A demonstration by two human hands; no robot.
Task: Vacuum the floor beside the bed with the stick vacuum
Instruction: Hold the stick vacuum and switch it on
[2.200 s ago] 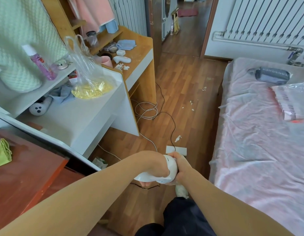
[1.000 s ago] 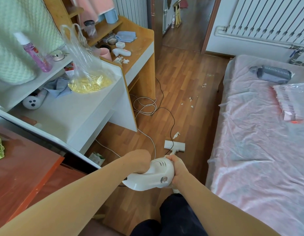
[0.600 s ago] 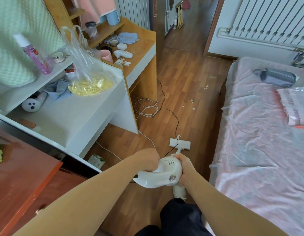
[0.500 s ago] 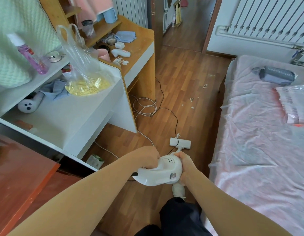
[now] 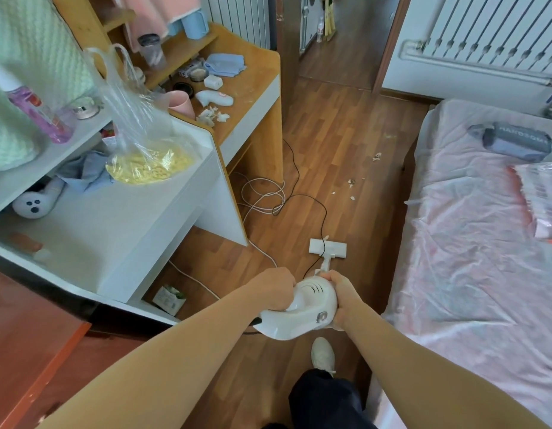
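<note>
In the head view, a white stick vacuum (image 5: 302, 311) is seen low in the middle of the frame, its motor body grasped by both hands. The left hand (image 5: 273, 287) is curled round the handle at ten o'clock of the body. The right hand (image 5: 343, 297) is wrapped round the body's side at three o'clock. The vacuum's floor head (image 5: 327, 248) is set flat on the wooden floor (image 5: 339, 134) at twelve o'clock from the body, near the bed (image 5: 470, 243), which is covered with clear plastic sheeting and fills the three o'clock side. A black cord (image 5: 326, 218) is draped across the floor head. Paper scraps (image 5: 350, 182) are scattered on the floor farther off at twelve o'clock, near the bed's edge. A coiled white cable (image 5: 262, 193) is laid at eleven o'clock, at the foot of a wooden bench (image 5: 256, 72). At nine o'clock a white bench (image 5: 113, 230) is occupied by a plastic bag (image 5: 144, 156) of yellow pieces. A white shoe (image 5: 322, 354) is seen at six o'clock, below the vacuum.
</note>
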